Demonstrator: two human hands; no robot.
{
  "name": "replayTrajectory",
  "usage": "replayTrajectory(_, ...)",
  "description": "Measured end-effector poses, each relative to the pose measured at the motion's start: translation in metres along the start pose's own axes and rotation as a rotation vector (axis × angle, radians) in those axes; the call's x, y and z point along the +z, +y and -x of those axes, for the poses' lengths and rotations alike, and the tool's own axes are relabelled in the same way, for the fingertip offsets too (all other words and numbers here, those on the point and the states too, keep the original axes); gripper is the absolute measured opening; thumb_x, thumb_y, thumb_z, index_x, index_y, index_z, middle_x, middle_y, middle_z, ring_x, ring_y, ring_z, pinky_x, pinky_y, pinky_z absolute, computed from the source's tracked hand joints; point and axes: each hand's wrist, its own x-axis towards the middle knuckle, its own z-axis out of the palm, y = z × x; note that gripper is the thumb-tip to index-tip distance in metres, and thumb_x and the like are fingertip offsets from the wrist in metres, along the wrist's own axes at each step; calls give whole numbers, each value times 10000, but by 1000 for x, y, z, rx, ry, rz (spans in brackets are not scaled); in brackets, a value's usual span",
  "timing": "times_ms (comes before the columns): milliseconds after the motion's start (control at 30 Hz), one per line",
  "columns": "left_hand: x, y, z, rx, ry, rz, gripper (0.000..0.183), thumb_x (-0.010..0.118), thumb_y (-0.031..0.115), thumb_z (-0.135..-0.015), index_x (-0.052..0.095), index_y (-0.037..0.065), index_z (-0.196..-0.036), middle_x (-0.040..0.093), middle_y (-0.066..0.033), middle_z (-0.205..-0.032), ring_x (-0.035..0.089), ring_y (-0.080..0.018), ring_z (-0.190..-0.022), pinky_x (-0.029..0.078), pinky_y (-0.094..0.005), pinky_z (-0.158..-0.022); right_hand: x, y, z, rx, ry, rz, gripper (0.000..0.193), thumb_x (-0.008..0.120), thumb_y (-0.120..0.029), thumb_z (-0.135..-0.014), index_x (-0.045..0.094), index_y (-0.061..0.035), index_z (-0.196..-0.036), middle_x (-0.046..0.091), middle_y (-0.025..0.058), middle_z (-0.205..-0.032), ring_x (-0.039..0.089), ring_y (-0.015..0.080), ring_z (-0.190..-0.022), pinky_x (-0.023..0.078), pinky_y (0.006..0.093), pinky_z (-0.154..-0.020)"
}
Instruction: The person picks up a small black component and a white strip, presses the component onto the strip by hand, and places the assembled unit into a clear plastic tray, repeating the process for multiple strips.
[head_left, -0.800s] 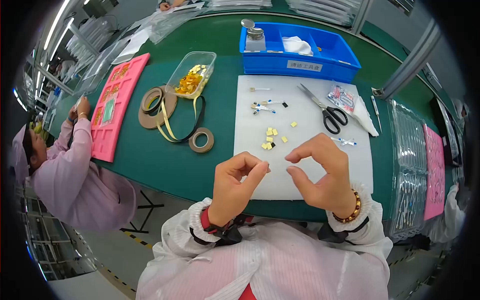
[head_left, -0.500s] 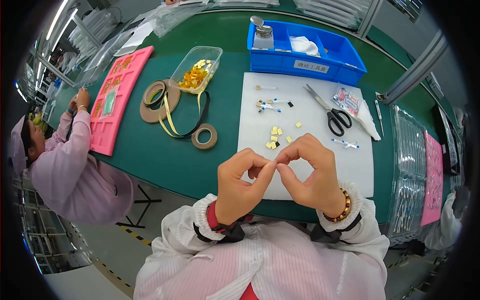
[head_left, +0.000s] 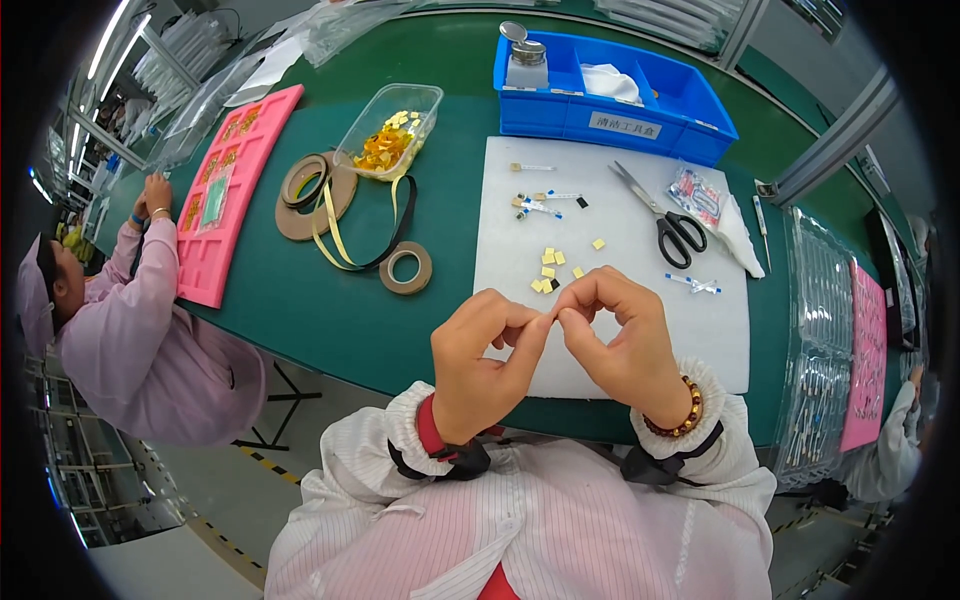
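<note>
My left hand [head_left: 487,360] and my right hand [head_left: 625,345] meet above the near part of a white foam mat [head_left: 690,335]. Thumb and forefinger are pinched together on each hand, the tips almost touching. Whatever lies between them is too small or too well hidden to make out. Just beyond the fingertips lie several small yellow square pads [head_left: 548,271]. Farther off on the mat are several short flat ribbon cables [head_left: 538,207] with blue ends, and another pair of crossed ribbon cables [head_left: 692,284] lies to the right of my right hand.
Black-handled scissors [head_left: 680,238] lie on the mat near a printed plastic packet [head_left: 696,193]. Behind stands a blue divided bin [head_left: 610,120]. Left are tape rolls [head_left: 406,268], a clear tub [head_left: 388,135] and a pink tray [head_left: 215,260], where a co-worker [head_left: 150,330] sits. Clear trays [head_left: 815,340] stand right.
My pinched fingertips have drawn very slightly apart, the left hand shifting a little left. The view has shifted slightly. The things on the mat look unmoved.
</note>
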Motion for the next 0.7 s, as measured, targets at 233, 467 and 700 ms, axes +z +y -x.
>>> replayTrajectory(233, -5, 1, -3, -54, -46, 59, 54, 705, 31, -921, 690, -13, -894, 633, -44, -763, 510, -103, -662, 400, -245, -619, -3, 4, -3, 38, 26, -58, 59, 702, -20, -844, 703, -2, -901, 674, 40, -814, 554, 116, -738, 464, 266, -692)
replayTrajectory(467, 2, -5, -8, -177, -58, 211, 51, 739, 37, -875, 692, 21, -883, 646, -21, -756, 518, -97, -638, 402, -248, -582, 1, 8, -5, -13, 45, -19, 52, 707, -19, -844, 714, -1, -893, 673, 42, -807, 554, 116, -732, 466, 264, -689)
replayTrajectory(700, -36, -19, -54, -23, 71, -10, 29, 711, 1, -895, 686, 11, -884, 647, -18, -788, 554, -66, -655, 441, -236, -590, -5, 18, -10, -55, 133, 3, 40, 720, -6, -864, 720, -4, -903, 683, 50, -820, 574, 113, -690, 471, 255, -655)
